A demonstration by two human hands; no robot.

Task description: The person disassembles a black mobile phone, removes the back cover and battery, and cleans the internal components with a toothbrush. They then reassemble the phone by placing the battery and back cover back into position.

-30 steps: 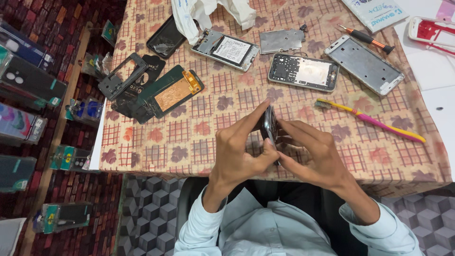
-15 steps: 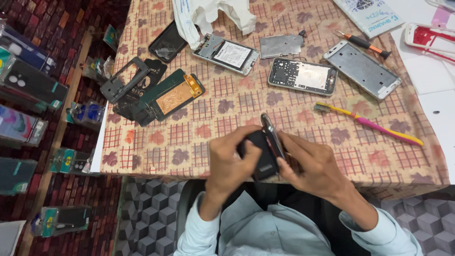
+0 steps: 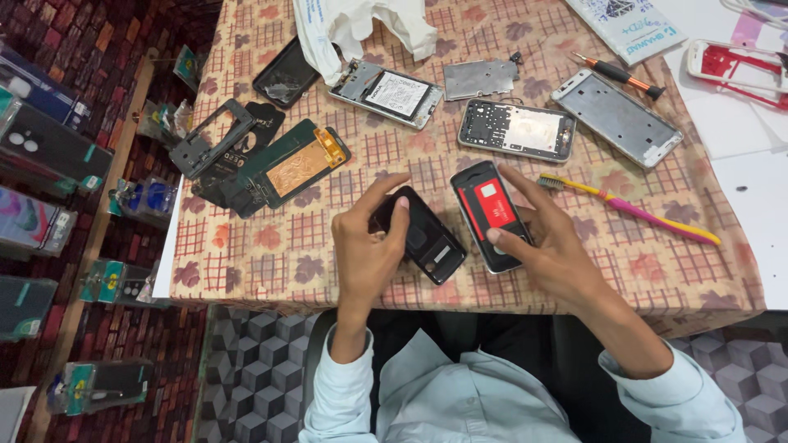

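Note:
My left hand [image 3: 369, 246] grips a black phone back cover [image 3: 425, 239], held flat just above the table's near edge. My right hand [image 3: 546, 238] holds a black phone body [image 3: 486, 212] with a red battery showing in its open back. The two parts sit side by side, close but apart, over the patterned tablecloth [image 3: 246, 246].
Several opened phones and metal frames lie further back: one with a white battery [image 3: 390, 92], a bare circuit-board phone [image 3: 515, 130], a silver frame [image 3: 617, 118]. A yellow and pink toothbrush [image 3: 628, 207], an orange screwdriver [image 3: 617, 74] and a white cloth [image 3: 365, 25] lie nearby. Boxed goods line shelves at left.
The phone was held on edge between both hands; now the back cover has come off in my left hand, and the body lies open-side up in my right.

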